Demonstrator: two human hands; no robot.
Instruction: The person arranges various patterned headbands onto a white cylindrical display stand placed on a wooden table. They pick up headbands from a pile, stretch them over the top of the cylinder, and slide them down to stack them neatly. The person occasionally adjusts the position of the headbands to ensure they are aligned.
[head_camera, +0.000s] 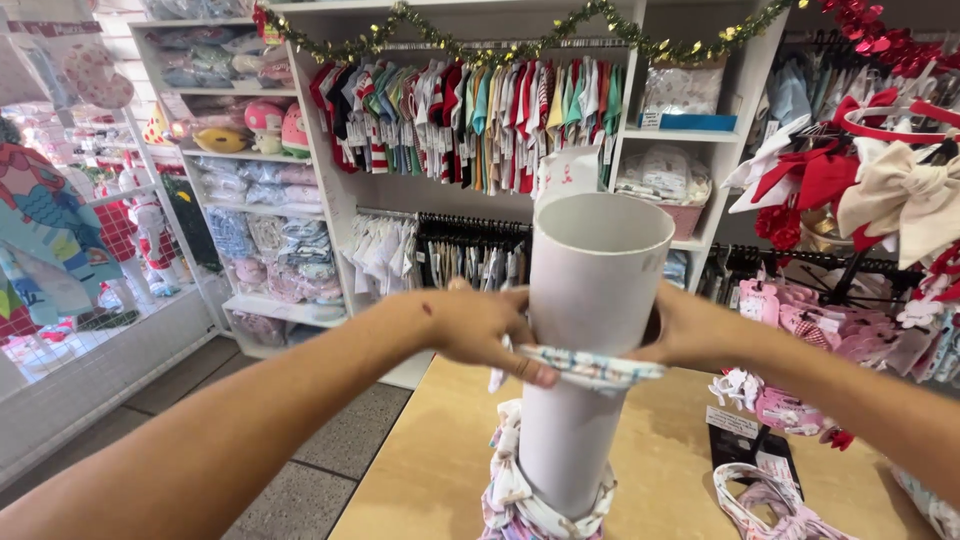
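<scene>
A tall white tube (590, 340) stands upright on the wooden surface (440, 470), its long axis vertical and its open mouth toward the camera. Both hands meet it about halfway up — the left hand (478, 325) on its left side, the right hand (690, 330) on its right, each about equally near. Between them a patterned fabric headband (590, 368) is stretched around the tube; the left grip pinches the band's near edge between thumb and fingers, while the right grip curls around the tube's far side on the band, though its fingertips are hidden, so how tightly it closes cannot be told. Below, at the tube's foot near the surface's front edge, more floral headbands (520, 500) are already ringed around it, well under the one in hand. Other bands (770, 500) lie loose toward the right of the surface. Behind are white shelves with hanging baby clothes (470, 110), and a rack of bows (880, 190) at right.
</scene>
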